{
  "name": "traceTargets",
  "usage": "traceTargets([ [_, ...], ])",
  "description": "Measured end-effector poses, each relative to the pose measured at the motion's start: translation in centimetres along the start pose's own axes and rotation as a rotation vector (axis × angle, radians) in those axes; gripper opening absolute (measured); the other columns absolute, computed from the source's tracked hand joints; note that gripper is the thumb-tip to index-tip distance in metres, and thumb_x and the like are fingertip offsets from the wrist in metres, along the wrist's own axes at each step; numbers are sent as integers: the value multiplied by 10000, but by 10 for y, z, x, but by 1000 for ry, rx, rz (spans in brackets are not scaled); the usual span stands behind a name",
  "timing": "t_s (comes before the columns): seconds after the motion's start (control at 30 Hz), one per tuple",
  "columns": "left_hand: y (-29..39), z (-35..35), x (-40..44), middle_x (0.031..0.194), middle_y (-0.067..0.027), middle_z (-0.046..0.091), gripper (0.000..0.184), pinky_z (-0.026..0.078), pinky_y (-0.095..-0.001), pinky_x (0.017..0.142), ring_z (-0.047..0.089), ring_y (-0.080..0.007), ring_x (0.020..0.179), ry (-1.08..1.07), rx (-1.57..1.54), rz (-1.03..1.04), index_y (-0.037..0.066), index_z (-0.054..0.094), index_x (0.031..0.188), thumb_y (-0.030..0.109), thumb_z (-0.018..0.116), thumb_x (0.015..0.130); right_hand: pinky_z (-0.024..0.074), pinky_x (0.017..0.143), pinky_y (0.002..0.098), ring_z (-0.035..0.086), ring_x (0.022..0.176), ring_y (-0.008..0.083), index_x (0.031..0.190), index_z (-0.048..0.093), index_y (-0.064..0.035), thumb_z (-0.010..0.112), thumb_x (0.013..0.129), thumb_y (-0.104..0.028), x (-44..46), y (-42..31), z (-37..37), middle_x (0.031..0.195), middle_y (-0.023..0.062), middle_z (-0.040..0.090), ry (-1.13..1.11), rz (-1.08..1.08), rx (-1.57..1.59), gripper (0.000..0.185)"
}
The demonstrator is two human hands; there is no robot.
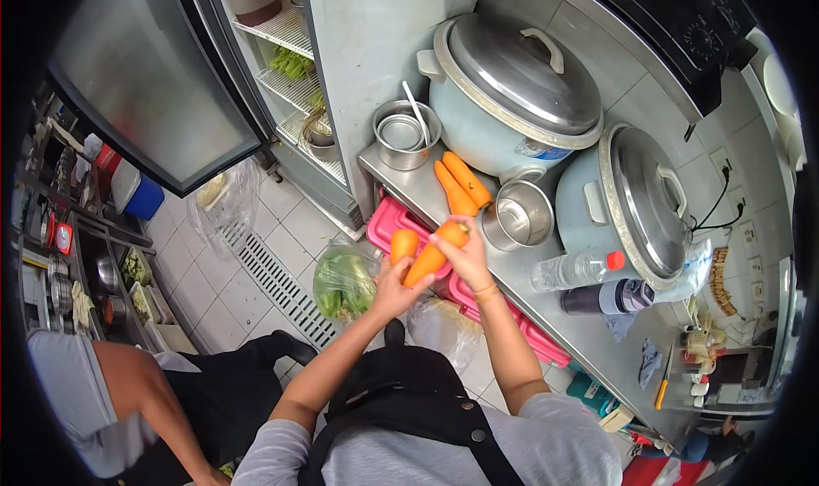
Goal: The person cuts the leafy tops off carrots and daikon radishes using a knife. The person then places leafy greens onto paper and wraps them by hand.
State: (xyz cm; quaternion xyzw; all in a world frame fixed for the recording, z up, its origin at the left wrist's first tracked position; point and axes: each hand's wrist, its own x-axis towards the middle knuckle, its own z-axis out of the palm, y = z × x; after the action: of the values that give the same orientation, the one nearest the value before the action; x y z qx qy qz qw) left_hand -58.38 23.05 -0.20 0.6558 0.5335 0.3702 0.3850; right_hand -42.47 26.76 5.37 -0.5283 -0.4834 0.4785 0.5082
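Observation:
My left hand [397, 288] is closed around a short, thick carrot [403, 244], and its fingers also touch the lower end of a longer carrot [424, 265]. My right hand [468, 256] grips that longer carrot near its thick top end. Both hands are held together just off the counter's front edge. On the steel counter [546, 285], two more carrots [455, 190] lie side by side. Next to them stands a steel pot [519, 214]. Below the hands, a plastic bag of green vegetables [343, 283] rests on the floor.
Two large cookers [512, 93] stand along the wall. A water bottle [573, 271], a dark flask [607, 297] and a knife [664, 384] lie on the counter. Pink bins [398, 225] sit beneath it. A fridge door [162, 76] hangs open; a co-worker [128, 392] bends at lower left.

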Motion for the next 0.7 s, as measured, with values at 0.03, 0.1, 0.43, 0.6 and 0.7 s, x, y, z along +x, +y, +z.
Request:
traceTargets([
  [0.03,2,8,12,1011,-200,560,417,401,-431,886,489,-366,1022,2,-4,4,70,617,979,421,696,768,475,662,214,566,784,93,1090,496,-43,746,751,-84,1,-15,-9,922,39,575,111,-97,-66,423],
  [0.1,6,23,39,1050,-219,554,370,350,-455,952,453,-373,1076,77,-172,-59,82,591,1033,399,617,843,473,702,233,560,807,105,1073,495,-36,761,724,-70,2,-28,-34,923,39,570,195,-179,-127,440],
  [0.43,-27,83,155,1415,-370,187,744,201,-382,1110,138,-463,1357,-210,34,-35,58,292,1419,476,555,862,437,825,269,507,925,138,1034,449,-41,769,672,-18,-94,31,-73,992,56,478,602,-127,-90,484],
  [0.6,-39,77,159,1391,-304,328,792,252,-381,1091,290,-396,1329,-198,14,101,57,219,1442,373,630,844,415,917,401,499,1060,304,1045,422,-49,737,660,-13,-103,66,-65,1068,146,424,630,-399,-544,498],
  [0.7,-35,70,158,1378,-286,360,790,312,-407,1047,364,-418,1270,-216,109,77,-10,240,1414,307,652,820,419,927,424,489,1098,333,1046,421,-55,745,659,-26,-91,88,-70,1081,158,418,519,-452,-715,505],
])
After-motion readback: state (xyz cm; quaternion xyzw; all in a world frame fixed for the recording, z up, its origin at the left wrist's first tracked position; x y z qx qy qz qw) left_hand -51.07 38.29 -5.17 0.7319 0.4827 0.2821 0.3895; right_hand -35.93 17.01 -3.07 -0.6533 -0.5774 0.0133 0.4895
